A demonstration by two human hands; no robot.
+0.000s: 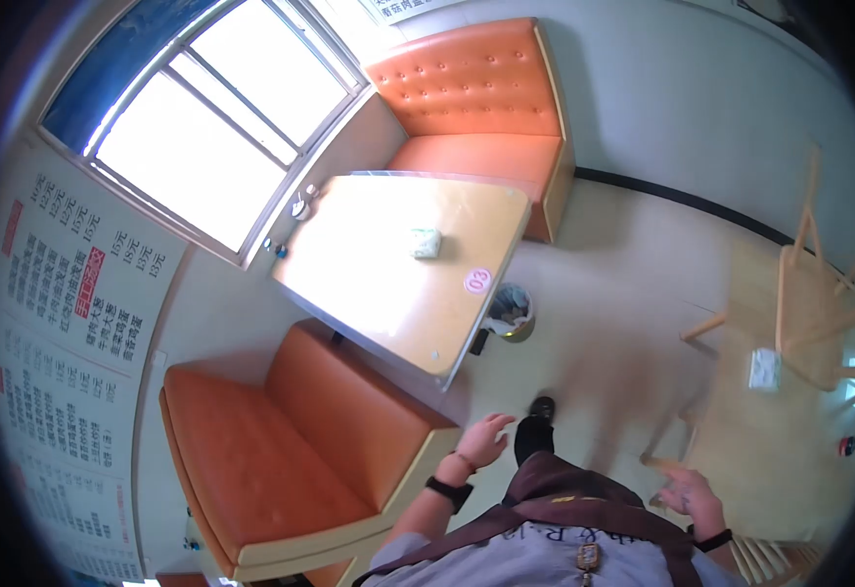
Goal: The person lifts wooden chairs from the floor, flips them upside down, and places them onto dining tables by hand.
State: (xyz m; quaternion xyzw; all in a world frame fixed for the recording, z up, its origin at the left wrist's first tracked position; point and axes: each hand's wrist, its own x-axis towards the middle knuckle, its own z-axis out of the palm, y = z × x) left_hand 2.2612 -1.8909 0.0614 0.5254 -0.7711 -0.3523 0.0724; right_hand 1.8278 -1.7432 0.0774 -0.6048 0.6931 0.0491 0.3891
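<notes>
My left hand [484, 442] hangs in front of me, beside the end of the near orange bench. Its fingers are loosely bent and apart, with nothing in them; a dark watch and a thin bracelet circle the wrist. On the other side, my right hand [692, 494] is held low by the pale wooden table [741, 460], near a chair part. Its fingers look loosely spread and I see nothing held. A dark band is on that wrist. Between my hands are my brown apron [584, 489] and one black shoe [542, 407].
Ahead stands a table marked 03 [447, 333] with a tissue pack [426, 243]. A bin [512, 311] is beside it. Orange benches [281, 460] flank that table. At right, a wooden chair [807, 293] and another tissue pack [764, 370] rest on the pale table.
</notes>
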